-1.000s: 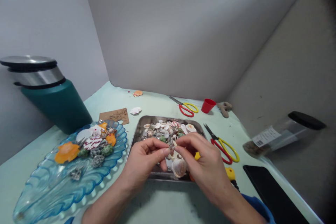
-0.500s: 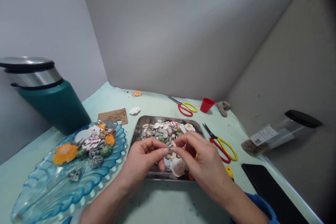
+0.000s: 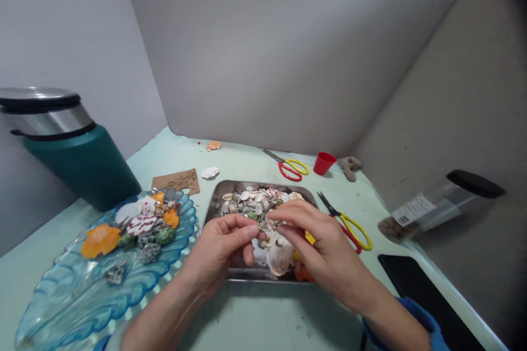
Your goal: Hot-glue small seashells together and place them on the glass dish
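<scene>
Above a metal tray (image 3: pixel 214 201) of seashells (image 3: pixel 256 197), my two hands work close together. My left hand (image 3: pixel 228 241) has its thumb and forefinger pinched, and what sits between the tips is too small to name. Just to its right is my right hand (image 3: pixel 313 241), fingers curled, with a small pale bit at its fingertips that I cannot make out. A large pale scallop shell (image 3: pixel 279 260) lies below the hands in the tray. Orange and yellow pieces (image 3: pixel 303 272) beside it are partly hidden under my right hand.
At left, a blue glass dish (image 3: pixel 82 299) bears shells and stones near a teal bottle (image 3: pixel 86 167). Two scissors (image 3: pixel 348 222) (image 3: pixel 288 165), a red cup (image 3: pixel 324 163), a brown lump (image 3: pixel 349 168), a cardboard piece (image 3: pixel 175 181), a clear jar (image 3: pixel 436 208) and a black phone (image 3: pixel 424 296) lie around.
My fingertips have moved slightly apart, the right hand's thumb and forefinger loosening a little. More of the shells below now shows between the hands. The view has shifted slightly.
</scene>
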`<action>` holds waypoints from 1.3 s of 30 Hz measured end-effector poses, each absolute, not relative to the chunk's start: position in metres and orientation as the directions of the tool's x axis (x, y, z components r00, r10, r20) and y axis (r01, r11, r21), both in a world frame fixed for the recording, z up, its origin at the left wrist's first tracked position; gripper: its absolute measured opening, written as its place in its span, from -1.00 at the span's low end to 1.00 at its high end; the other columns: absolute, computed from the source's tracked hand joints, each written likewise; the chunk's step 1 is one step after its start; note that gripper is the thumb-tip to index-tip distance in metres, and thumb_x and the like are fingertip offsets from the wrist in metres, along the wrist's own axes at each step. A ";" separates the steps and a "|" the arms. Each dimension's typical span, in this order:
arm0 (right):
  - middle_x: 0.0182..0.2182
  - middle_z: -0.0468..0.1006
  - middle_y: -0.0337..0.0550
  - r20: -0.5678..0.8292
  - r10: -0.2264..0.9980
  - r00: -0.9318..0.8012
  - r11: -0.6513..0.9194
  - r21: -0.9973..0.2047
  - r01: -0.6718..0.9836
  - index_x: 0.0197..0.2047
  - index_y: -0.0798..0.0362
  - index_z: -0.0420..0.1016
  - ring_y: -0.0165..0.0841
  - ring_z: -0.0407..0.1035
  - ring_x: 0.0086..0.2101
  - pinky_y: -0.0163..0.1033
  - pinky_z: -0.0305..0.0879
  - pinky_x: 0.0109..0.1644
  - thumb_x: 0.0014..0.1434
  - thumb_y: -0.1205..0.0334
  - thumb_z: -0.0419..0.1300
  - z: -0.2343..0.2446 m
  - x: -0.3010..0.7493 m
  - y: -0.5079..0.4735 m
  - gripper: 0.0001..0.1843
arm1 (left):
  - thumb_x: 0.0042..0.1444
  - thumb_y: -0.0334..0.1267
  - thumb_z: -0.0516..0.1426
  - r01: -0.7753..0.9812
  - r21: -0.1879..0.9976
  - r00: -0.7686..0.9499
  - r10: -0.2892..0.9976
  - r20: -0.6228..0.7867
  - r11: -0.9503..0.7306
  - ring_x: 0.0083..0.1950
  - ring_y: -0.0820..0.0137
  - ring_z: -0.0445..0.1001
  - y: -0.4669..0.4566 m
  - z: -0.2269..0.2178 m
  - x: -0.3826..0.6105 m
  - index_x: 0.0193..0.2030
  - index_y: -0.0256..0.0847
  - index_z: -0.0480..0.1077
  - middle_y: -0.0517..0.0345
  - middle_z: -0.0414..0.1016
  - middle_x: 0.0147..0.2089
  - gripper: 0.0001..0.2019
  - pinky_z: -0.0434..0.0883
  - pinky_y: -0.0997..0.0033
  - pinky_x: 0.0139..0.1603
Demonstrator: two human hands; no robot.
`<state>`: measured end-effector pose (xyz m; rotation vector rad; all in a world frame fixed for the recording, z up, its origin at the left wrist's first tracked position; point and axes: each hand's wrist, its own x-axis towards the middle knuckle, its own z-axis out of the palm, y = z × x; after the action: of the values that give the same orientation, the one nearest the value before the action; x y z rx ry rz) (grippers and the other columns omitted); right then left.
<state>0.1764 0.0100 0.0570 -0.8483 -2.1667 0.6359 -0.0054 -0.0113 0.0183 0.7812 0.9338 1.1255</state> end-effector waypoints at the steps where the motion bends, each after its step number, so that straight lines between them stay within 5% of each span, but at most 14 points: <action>1: -0.23 0.46 -0.16 0.432 0.721 -0.541 0.666 -0.649 0.369 -0.12 -0.01 0.48 -0.36 0.34 -0.17 -0.23 0.27 -0.09 0.22 0.46 0.06 0.057 0.176 0.010 -0.73 | -0.01 -0.25 0.24 -0.379 0.888 0.165 0.963 -0.212 0.260 -0.68 0.62 0.26 -0.012 0.019 -0.005 -0.42 -0.31 0.46 0.25 0.41 -0.71 -0.85 0.22 0.61 -0.53; 13: -0.33 0.47 -0.19 0.459 0.683 -0.569 0.705 -0.619 0.347 -0.21 0.08 0.50 -0.43 0.36 -0.30 -0.32 0.29 -0.22 0.21 0.48 0.08 0.055 0.178 0.009 -0.79 | 0.00 -0.22 0.24 -0.345 0.903 0.185 0.962 -0.201 0.255 -0.67 0.60 0.25 -0.013 0.016 -0.006 -0.42 -0.29 0.46 0.28 0.37 -0.73 -0.85 0.22 0.56 -0.50; 31: -0.34 0.49 -0.02 0.520 0.531 -0.669 0.846 -0.291 0.446 -0.23 0.16 0.53 -0.30 0.36 -0.33 -0.21 0.31 -0.30 0.22 0.47 -0.04 0.052 0.179 0.012 -0.70 | -0.02 -0.25 0.25 -0.318 0.926 0.136 0.976 -0.168 0.204 -0.65 0.59 0.25 -0.012 0.019 -0.004 -0.43 -0.30 0.47 0.27 0.37 -0.73 -0.86 0.22 0.57 -0.51; 36: -0.24 0.55 -0.04 0.554 0.580 -0.598 0.812 -0.330 0.482 0.03 0.14 0.39 -0.31 0.42 -0.25 -0.21 0.35 -0.19 0.25 0.41 0.00 0.058 0.182 0.012 -0.69 | -0.03 -0.24 0.25 -0.281 0.941 0.103 0.981 -0.165 0.188 -0.65 0.57 0.28 -0.013 0.019 -0.004 -0.41 -0.29 0.49 0.26 0.39 -0.73 -0.86 0.21 0.58 -0.51; 39: -0.17 0.55 -0.07 0.533 0.666 -0.522 0.742 -0.396 0.542 0.02 0.07 0.39 -0.32 0.43 -0.20 -0.23 0.35 -0.14 0.25 0.38 0.02 0.064 0.188 0.012 -0.71 | -0.05 -0.25 0.26 -0.284 0.943 0.056 0.985 -0.161 0.171 -0.65 0.57 0.28 -0.013 0.018 -0.003 -0.40 -0.29 0.48 0.25 0.40 -0.73 -0.86 0.19 0.59 -0.54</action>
<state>0.1877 0.0116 0.0639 -0.9040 -2.2544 0.2348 -0.0034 -0.0131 0.0176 0.8888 1.0462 1.1875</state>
